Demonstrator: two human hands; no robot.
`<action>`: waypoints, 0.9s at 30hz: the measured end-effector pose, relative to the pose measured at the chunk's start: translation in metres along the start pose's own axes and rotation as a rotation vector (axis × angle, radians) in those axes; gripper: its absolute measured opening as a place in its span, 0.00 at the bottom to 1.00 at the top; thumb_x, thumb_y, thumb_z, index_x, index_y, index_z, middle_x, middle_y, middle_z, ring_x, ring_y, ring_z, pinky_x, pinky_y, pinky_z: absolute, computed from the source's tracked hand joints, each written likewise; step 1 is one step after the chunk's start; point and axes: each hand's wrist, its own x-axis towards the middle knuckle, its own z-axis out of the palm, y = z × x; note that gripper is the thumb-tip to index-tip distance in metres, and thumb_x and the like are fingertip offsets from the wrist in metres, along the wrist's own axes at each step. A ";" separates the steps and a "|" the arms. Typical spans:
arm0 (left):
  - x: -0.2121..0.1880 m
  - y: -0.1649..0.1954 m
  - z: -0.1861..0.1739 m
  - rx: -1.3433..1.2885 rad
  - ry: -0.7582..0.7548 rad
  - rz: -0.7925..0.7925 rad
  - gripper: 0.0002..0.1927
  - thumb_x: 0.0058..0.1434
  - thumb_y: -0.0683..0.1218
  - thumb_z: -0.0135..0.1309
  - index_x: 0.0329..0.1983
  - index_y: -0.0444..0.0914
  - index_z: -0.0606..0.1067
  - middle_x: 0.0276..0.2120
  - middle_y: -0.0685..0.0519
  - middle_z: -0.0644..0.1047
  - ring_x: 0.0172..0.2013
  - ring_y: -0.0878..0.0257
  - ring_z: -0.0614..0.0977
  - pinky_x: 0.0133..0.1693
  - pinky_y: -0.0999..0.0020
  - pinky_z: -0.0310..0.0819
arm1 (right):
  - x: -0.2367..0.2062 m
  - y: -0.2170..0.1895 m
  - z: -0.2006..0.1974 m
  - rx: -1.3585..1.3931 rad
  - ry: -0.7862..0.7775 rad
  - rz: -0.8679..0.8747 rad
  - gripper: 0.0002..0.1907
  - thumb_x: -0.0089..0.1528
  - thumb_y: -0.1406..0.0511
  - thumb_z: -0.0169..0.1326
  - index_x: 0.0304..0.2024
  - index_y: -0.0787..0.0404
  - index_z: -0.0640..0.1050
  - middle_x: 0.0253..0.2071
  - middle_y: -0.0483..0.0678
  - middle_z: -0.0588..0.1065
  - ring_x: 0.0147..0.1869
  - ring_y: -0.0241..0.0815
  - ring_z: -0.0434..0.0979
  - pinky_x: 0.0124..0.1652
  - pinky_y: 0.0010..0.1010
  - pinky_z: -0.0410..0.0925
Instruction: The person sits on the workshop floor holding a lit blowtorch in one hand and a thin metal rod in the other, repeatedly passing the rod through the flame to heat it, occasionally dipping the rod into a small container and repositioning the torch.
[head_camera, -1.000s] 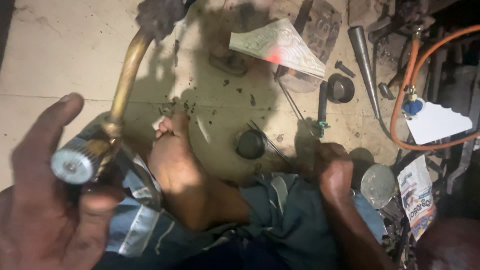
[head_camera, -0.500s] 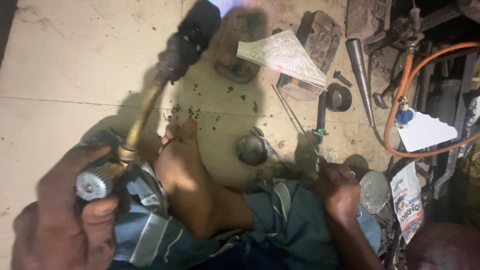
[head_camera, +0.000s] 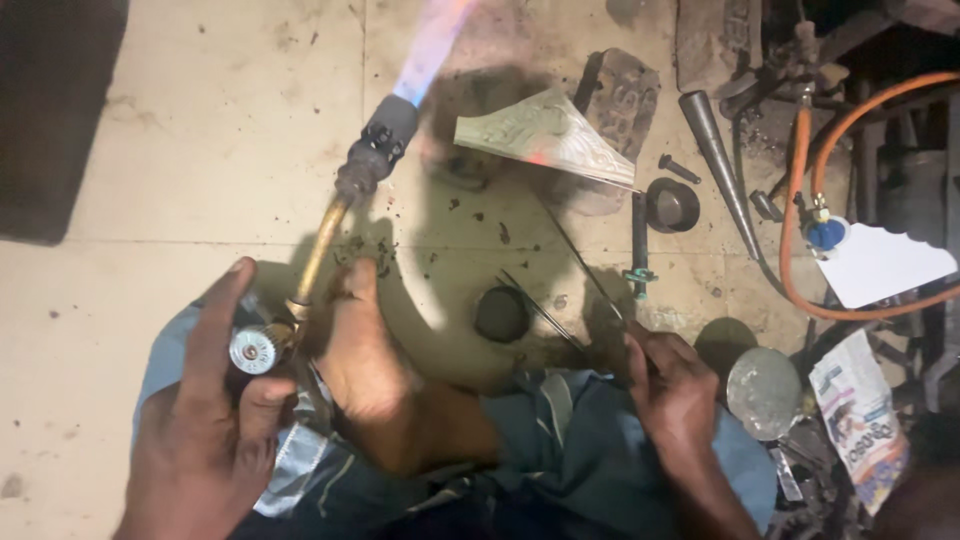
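The scene is a stained, pale tiled floor (head_camera: 200, 150) where a person sits with a bare foot (head_camera: 365, 350) stretched out. The left hand (head_camera: 205, 430) is wrapped around the valve end of a gas torch (head_camera: 330, 230), thumb up along its side beside the round knob; the brass tube rises to a dark nozzle throwing a blue flame. The torch looks rigid and fairly light, its tip hot, so the valve end is the safe place to hold it. The right hand (head_camera: 670, 385) is closed on thin metal tongs (head_camera: 580, 265) pointing toward an embossed metal sheet (head_camera: 545, 135), which looks thin and sharp-edged. Beyond lie a small dark cup (head_camera: 500, 313), a steel cone (head_camera: 715, 150) and an orange hose (head_camera: 800, 250).
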 end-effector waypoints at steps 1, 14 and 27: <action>0.001 0.004 0.002 0.003 -0.005 -0.037 0.39 0.68 0.58 0.46 0.81 0.46 0.53 0.19 0.50 0.77 0.23 0.52 0.84 0.27 0.59 0.78 | 0.006 -0.003 0.003 0.033 0.001 -0.025 0.10 0.59 0.72 0.58 0.43 0.64 0.81 0.37 0.54 0.78 0.39 0.55 0.80 0.38 0.39 0.72; 0.065 0.061 0.057 0.104 -0.055 -0.158 0.33 0.71 0.56 0.39 0.78 0.49 0.51 0.15 0.42 0.75 0.19 0.43 0.81 0.27 0.47 0.73 | 0.024 -0.008 0.056 0.005 0.008 -0.189 0.20 0.59 0.70 0.54 0.54 0.63 0.79 0.37 0.56 0.75 0.42 0.59 0.76 0.39 0.48 0.69; 0.103 0.041 0.100 0.150 -0.115 -0.030 0.30 0.73 0.56 0.40 0.75 0.45 0.54 0.25 0.33 0.78 0.31 0.30 0.80 0.34 0.36 0.70 | 0.019 -0.001 0.075 -0.029 -0.112 -0.018 0.18 0.60 0.70 0.52 0.52 0.58 0.81 0.36 0.55 0.76 0.37 0.61 0.75 0.35 0.51 0.68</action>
